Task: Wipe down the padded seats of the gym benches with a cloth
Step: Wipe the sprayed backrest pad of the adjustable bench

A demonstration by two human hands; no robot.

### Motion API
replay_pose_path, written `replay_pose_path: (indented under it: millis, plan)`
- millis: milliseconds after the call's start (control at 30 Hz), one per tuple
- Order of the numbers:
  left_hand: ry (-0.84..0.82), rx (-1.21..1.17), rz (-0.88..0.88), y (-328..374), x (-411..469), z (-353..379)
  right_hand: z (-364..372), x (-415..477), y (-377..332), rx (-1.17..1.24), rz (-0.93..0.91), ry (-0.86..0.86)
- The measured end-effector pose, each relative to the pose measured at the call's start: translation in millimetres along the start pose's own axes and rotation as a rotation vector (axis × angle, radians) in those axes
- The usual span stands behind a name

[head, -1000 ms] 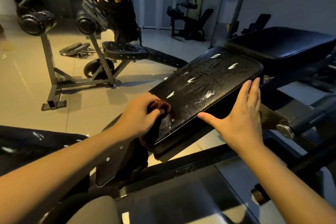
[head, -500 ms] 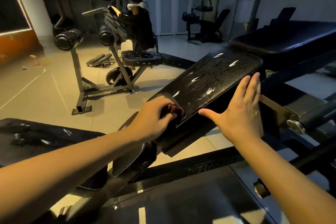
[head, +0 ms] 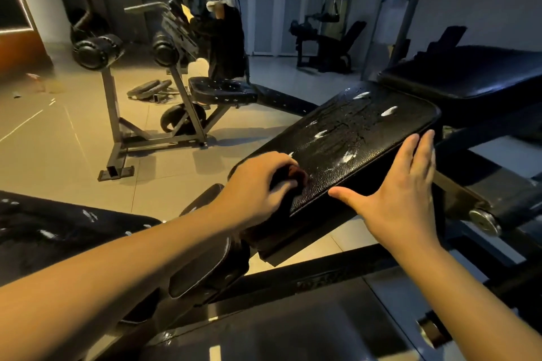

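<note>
A person's left hand (head: 258, 184) curls round a dark red cloth (head: 296, 175), pressing it on the near corner of the padded seat (head: 366, 132), much as half a second earlier. The right hand (head: 403, 196), fingers straight and together, stays flat against the seat's edge. White streaks (head: 388, 111) remain beyond both hands.

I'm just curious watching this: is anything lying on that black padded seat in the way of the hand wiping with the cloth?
Nothing solid shows. The left hand grips the dark reddish cloth at the near corner of the black padded seat; ahead lie only white streaks. The right hand rests flat on the side edge.
</note>
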State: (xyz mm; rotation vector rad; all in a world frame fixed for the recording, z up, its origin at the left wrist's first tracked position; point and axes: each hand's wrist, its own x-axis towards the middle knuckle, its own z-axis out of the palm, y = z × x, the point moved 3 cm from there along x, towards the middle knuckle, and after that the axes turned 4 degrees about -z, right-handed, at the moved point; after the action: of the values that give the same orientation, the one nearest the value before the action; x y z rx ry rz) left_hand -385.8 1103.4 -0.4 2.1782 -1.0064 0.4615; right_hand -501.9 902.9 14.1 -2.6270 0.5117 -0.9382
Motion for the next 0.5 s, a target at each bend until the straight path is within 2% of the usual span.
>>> replay_pose_path:
  millis: [100,167,233,333,400,433,500]
  plan:
    - [0.058,0.034,-0.336,-55.1,50.1,0.3,0.8,-1.1,1.6,-0.001,-0.002,-0.003]
    - [0.062,0.05,-0.465,-76.5,67.9,-2.2,1.0,-0.2,2.4,-0.015,0.004,-0.005]
    - [0.025,-0.004,-0.407,-64.4,61.2,-2.7,1.4,0.8,2.2,-0.029,0.004,-0.012]
    - [-0.1,-0.167,-0.051,-10.5,23.0,-4.6,2.3,1.7,1.7,-0.036,0.009,0.005]
    - [-0.143,-0.15,0.108,1.0,10.5,-0.4,2.6,1.9,1.6,-0.029,0.016,0.01]
    - [-0.101,-0.122,0.072,-6.3,17.1,0.1,2.1,1.9,1.7,-0.026,0.024,0.01]
    - [-0.003,-0.061,-0.15,-42.6,49.2,2.8,1.4,0.8,1.5,-0.022,0.034,0.004]
